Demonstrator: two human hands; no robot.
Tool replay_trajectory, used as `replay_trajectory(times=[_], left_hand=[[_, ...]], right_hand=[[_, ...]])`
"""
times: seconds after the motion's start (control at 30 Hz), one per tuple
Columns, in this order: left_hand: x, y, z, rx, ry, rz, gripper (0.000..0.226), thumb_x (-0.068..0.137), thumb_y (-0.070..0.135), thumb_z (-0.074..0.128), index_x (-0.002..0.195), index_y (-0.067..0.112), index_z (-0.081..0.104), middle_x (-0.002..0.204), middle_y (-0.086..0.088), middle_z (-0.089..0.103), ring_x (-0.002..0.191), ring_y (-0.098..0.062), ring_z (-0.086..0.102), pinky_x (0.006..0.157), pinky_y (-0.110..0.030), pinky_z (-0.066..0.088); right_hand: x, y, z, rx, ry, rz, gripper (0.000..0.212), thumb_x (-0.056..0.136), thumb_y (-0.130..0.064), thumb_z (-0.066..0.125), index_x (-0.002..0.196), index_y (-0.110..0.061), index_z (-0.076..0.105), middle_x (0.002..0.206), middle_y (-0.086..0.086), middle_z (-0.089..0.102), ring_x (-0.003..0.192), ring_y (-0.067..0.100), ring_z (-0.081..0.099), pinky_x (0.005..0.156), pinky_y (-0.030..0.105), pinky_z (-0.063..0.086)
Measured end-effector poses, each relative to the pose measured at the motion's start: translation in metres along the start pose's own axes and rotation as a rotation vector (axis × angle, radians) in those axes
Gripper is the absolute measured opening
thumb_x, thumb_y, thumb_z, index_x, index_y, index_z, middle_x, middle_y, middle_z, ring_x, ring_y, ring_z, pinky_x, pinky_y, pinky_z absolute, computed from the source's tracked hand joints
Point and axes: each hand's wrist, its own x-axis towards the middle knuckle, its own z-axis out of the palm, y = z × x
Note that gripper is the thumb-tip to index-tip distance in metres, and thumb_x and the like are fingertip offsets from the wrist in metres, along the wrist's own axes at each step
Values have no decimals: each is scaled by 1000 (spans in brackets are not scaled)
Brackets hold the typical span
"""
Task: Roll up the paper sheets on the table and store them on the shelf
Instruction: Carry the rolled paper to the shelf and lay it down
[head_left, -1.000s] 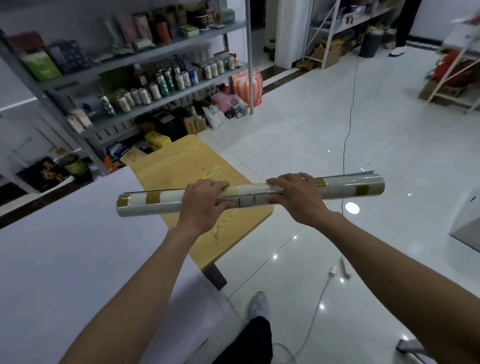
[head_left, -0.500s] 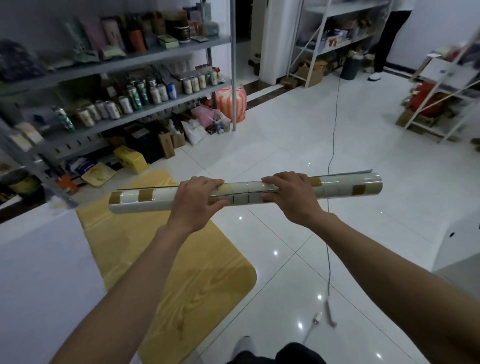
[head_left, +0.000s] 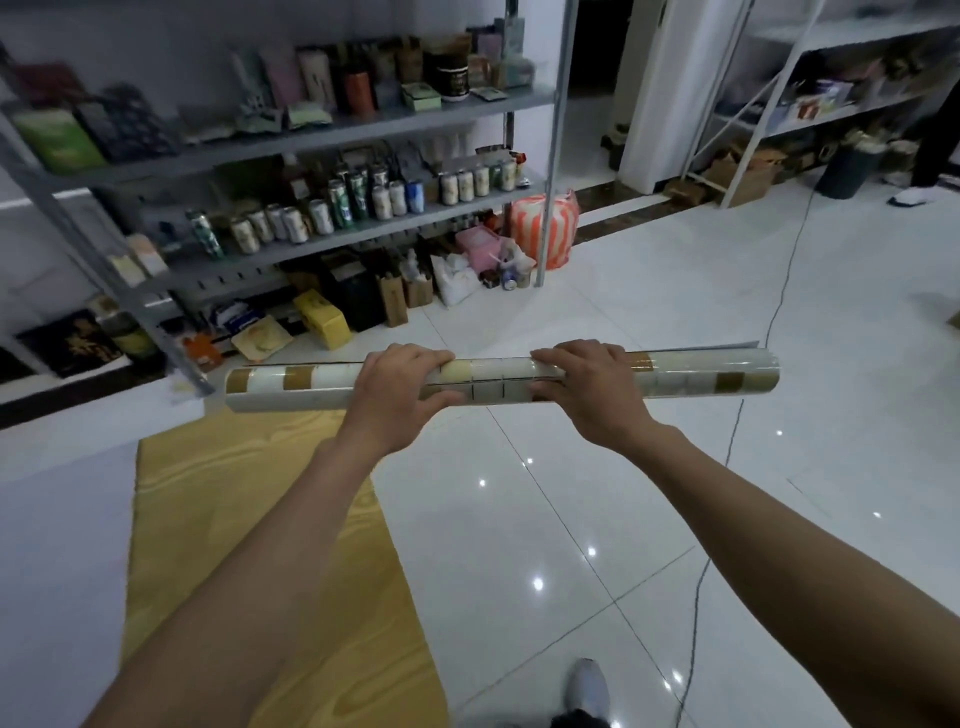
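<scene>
paper roll (head_left: 498, 378) level | left hand (head_left: 400, 387), right hand (head_left: 587, 384) gripping mid-length, seemingly

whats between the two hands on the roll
Only a bare stretch of the roll runs between the left hand and right hand, in the head view.

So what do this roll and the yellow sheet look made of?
Roll: likely glossy coated paper or vinyl, printed with tile squares; light glints along it. Yellow sheet: thin paper or film, duller, with printed woodgrain swirls.
</scene>
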Motion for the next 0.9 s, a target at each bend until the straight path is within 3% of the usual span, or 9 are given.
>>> replay_trajectory(times=[0.13,0.27,0.47,0.73,0.9], left_hand=[[43,16,11,10,27,-94,49,80,50,66,121,24,60,111,7,62,105,-15,51,87,-27,28],[82,22,12,16,57,-170,51,79,49,67,123,24,60,115,6,62,107,-17,51,93,-35,35],[137,1,7,51,93,-244,50,80,52,66,122,25,61,115,7,63,107,-15,52,90,-34,37],[230,-94,-4,85,177,-268,53,79,51,66,124,23,60,115,6,63,105,-16,52,89,-33,36],[297,-167,-22,107,219,-293,52,80,48,67,126,25,58,116,6,62,105,-15,52,89,-31,34]], right_hand=[[50,43,-7,30,-30,-84,34,89,-43,59,120,-29,62,113,-3,64,106,21,55,95,34,28],[102,68,-16,42,-43,-180,35,89,-45,58,119,-29,63,112,-4,64,105,20,54,93,34,30],[186,84,-6,79,-59,-266,38,87,-48,60,119,-29,64,112,-2,64,106,21,55,94,36,31],[331,66,33,99,-24,-373,41,86,-49,61,122,-29,63,115,-1,64,110,20,53,92,31,25],[434,40,60,87,-28,-406,44,88,-52,56,125,-29,60,116,-3,63,110,17,51,97,35,30]])
